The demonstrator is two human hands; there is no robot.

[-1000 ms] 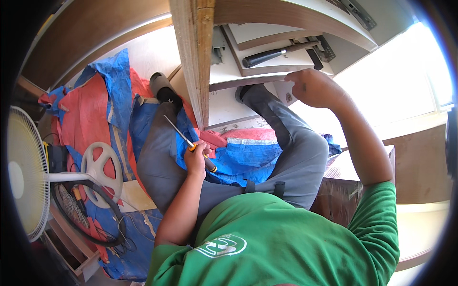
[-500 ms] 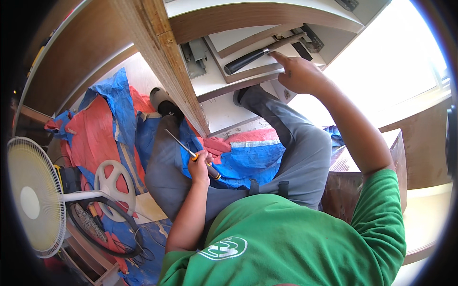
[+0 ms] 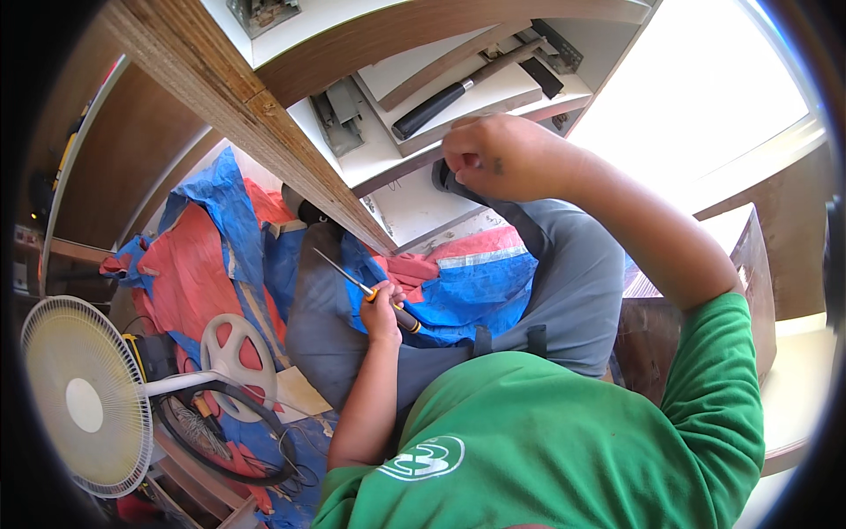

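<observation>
My left hand [image 3: 382, 315] is closed around the yellow-and-black handle of a screwdriver [image 3: 349, 279], its long metal shaft slanting up to the left above my legs. In front of the shelf, my right hand [image 3: 507, 157] is curled with the fingers pressed together; whatever they hold, if anything, is hidden. Just beyond it, a long tool with a black grip [image 3: 434, 109] lies on stacked white boards with brown edges [image 3: 507, 99]. Its far end is among metal pieces, so its kind is unclear. Grey metal brackets [image 3: 339, 115] lie left of the boards.
A wooden post [image 3: 264, 110] runs diagonally beside the shelf unit [image 3: 379, 167]. Blue and red tarpaulin [image 3: 189, 247] covers the floor around my legs. A fan [image 3: 85, 401], a beige wheel-shaped part [image 3: 240, 361] and cables stand at left. A brown box-like cabinet [image 3: 696, 291] is at right.
My right hand has drawn back from the tool on the boards, moving toward me and left, and its pointing finger has curled in. My left hand keeps the screwdriver. The whole view has shifted slightly.
</observation>
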